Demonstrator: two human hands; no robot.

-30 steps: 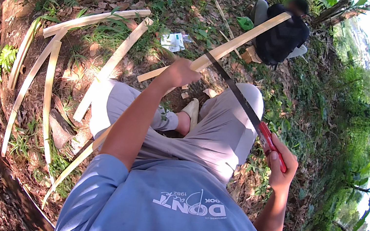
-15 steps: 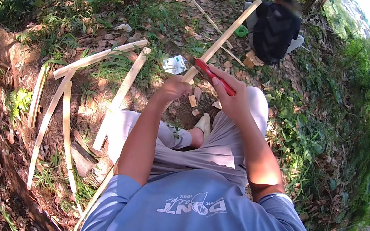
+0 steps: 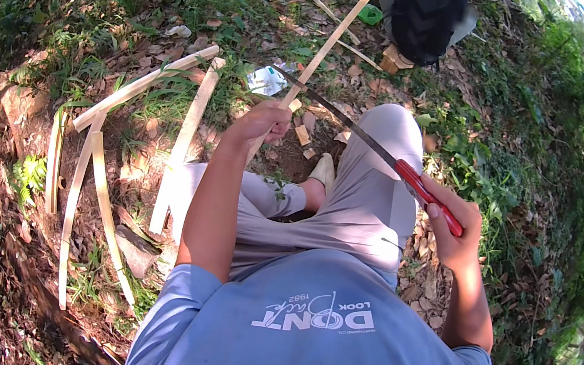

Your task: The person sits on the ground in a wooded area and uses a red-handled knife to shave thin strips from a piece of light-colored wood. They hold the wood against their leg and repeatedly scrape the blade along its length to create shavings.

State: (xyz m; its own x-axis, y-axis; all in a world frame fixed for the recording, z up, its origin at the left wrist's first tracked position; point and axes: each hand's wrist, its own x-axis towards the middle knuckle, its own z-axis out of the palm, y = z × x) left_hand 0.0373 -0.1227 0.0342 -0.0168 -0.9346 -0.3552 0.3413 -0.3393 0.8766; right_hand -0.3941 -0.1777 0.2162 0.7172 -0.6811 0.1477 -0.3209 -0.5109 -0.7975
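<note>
My left hand (image 3: 261, 124) is closed around the lower part of a long, pale wooden strip (image 3: 335, 34), which slants up and away to the right. My right hand (image 3: 452, 225) grips the red handle of a saw (image 3: 363, 135) beside my right knee. Its long, narrow dark blade runs up to the left and crosses the strip just above my left fist; the tip reaches past the strip. Whether the blade has cut into the wood cannot be made out. The strip's lower end is partly hidden by my left hand and leg.
Several wooden strips (image 3: 188, 144) lie on the ground to my left. Small wood offcuts (image 3: 302, 135) and a white packet (image 3: 267, 81) are in front. Farther off, a person in dark clothing (image 3: 427, 15) sits near a wooden block (image 3: 394, 60) and a green object (image 3: 370, 14).
My right hand has drawn the saw back toward the lower right, so that much more of the blade shows on this side of the strip. My left hand keeps hold of the strip.
</note>
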